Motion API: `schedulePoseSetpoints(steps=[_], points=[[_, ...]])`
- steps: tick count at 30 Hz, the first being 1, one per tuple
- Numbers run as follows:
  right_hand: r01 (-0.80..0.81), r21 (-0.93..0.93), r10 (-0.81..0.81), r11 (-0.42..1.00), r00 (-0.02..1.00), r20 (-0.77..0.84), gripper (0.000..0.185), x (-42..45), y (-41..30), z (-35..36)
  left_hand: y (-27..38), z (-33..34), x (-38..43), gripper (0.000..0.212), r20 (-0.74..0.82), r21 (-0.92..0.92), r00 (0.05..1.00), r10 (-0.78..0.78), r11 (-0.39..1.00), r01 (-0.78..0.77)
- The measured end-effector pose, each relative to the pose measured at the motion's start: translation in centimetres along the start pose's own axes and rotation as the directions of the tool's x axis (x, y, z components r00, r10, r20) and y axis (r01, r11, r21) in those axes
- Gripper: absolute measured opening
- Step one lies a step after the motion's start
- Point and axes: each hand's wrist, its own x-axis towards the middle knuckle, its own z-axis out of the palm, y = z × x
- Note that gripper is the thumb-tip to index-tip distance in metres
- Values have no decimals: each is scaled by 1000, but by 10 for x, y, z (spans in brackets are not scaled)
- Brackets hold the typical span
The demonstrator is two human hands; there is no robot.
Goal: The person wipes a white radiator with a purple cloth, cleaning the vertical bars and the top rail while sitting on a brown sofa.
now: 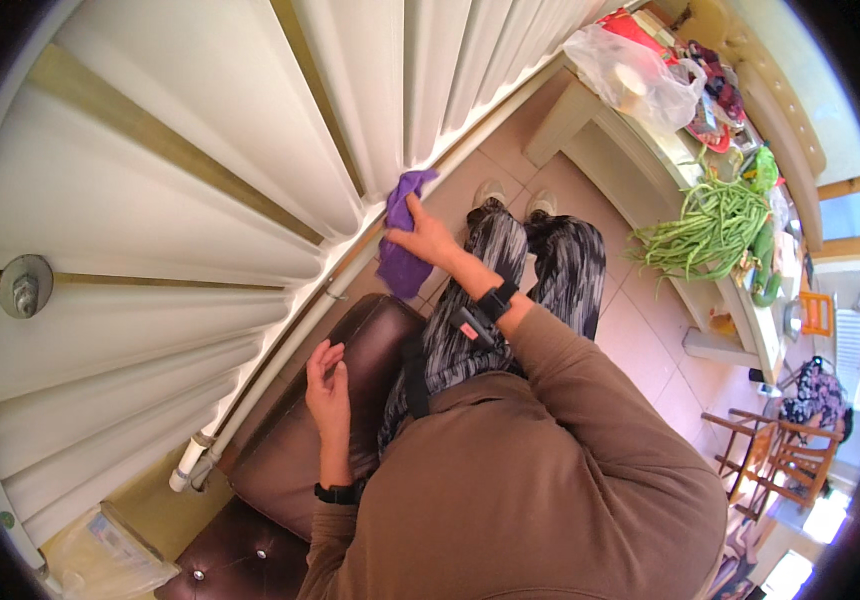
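Observation:
A purple cloth [404, 262] hangs from my right hand [424, 234], which grips it beside the lower edge of a white ribbed radiator [235, 112]. The cloth's upper end lies close to the radiator's bright lower rim; whether it touches cannot be told. My left hand [329, 386] holds nothing, its fingers loosely bent and apart, over the edge of a dark brown leather seat [355, 337]. A white pipe [280, 352] runs along the radiator's lower edge, left of both hands.
Green beans [707, 229], cucumbers [764, 262] and a clear plastic bag [636, 75] lie on a pale table [647, 142] at the right. Wooden chairs [782, 457] and a person [816, 397] are farther off. A metal valve fitting [25, 286] sticks out from the radiator at left.

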Motion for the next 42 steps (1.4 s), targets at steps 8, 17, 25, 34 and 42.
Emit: schedulePoseSetpoints(steps=[8, 17, 25, 34, 42], points=[[115, 639, 147, 760, 928, -342, 60, 33, 6, -36, -10, -15, -1, 36, -58, 65, 998, 27, 998, -23], [-245, 614, 67, 750, 952, 298, 53, -15, -12, -17, -1, -11, 0, 36, -55, 57, 996, 76, 996, -73], [154, -2, -153, 988, 985, 84, 51, -17, -23, -9, -1, 0, 5, 37, -37, 41, 994, 102, 994, -100], [166, -30, -158, 986, 971, 177, 48, -31, -36, 12, 7, -3, -3, 38, -61, 81, 994, 88, 993, -83], [105, 520, -286, 848, 916, 282, 38, -95, -99, -22, 37, 33, 21, 83, 544, -548, 838, -42, 739, 393]])
